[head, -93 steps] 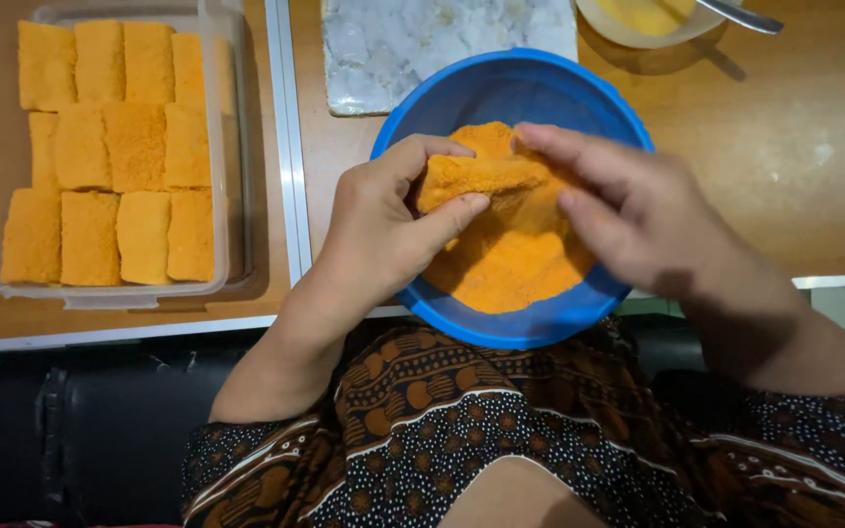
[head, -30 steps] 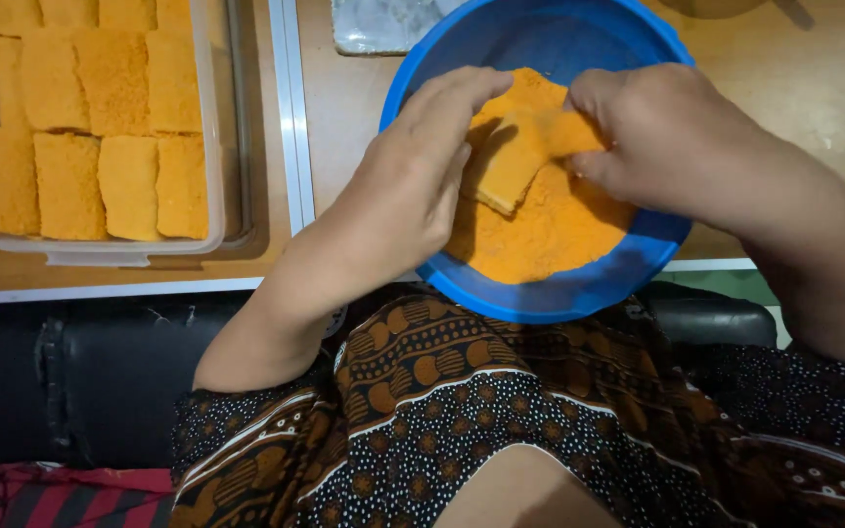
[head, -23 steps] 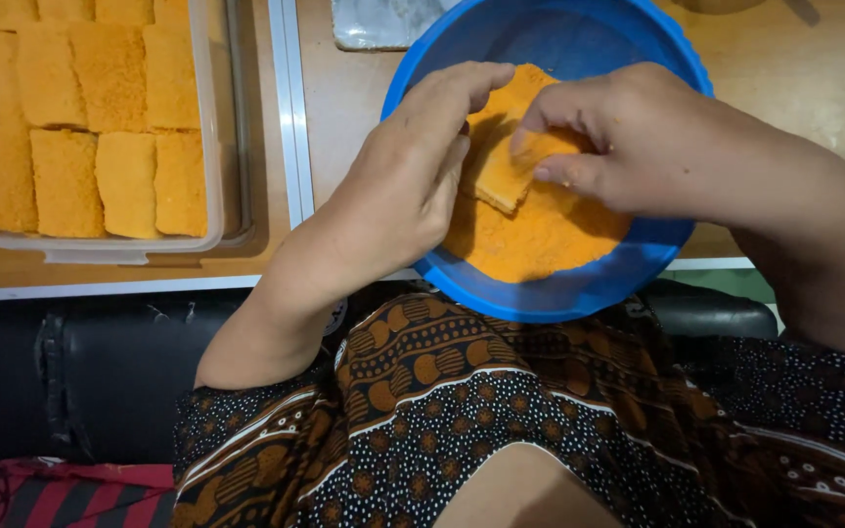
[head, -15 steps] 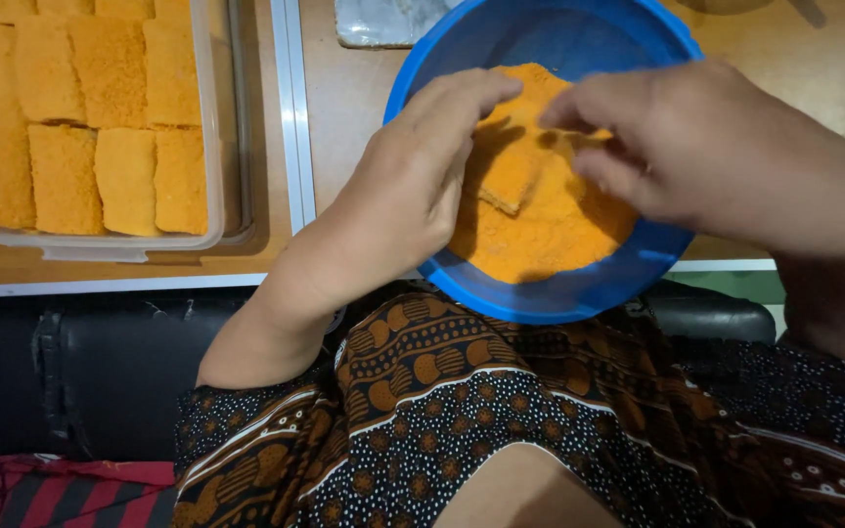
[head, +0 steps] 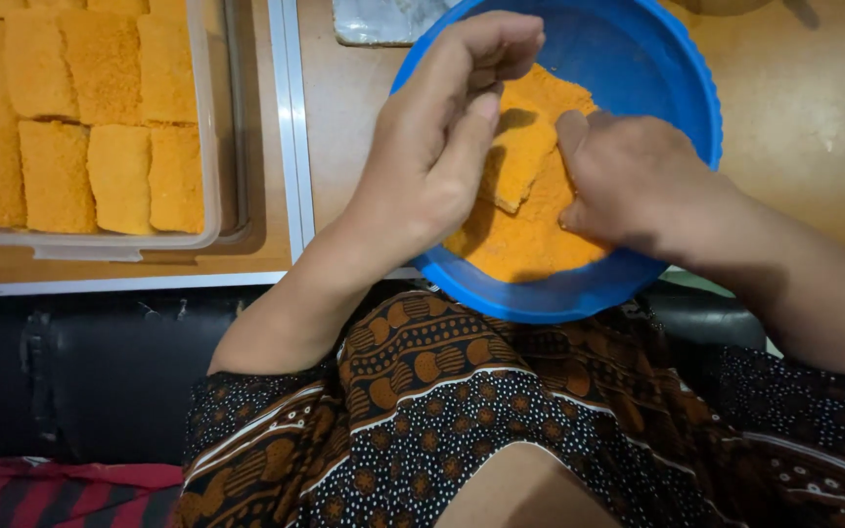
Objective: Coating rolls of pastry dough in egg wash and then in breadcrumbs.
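Note:
A round blue bowl holds a heap of orange breadcrumbs. A breaded rectangular piece lies tilted in the crumbs. My left hand is cupped against the piece's left side, thumb touching its edge. My right hand sits curled on the crumbs to the right of the piece, fingers pressed down into them. Neither hand lifts the piece off the crumbs.
A clear plastic container at the left holds several breaded orange pieces in rows. It rests on a wooden tabletop. A plate shows at the top edge. My patterned clothing fills the bottom.
My right hand has let go of the piece's top and dropped onto the crumbs beside it. The left hand stays against the piece. The camera has shifted slightly.

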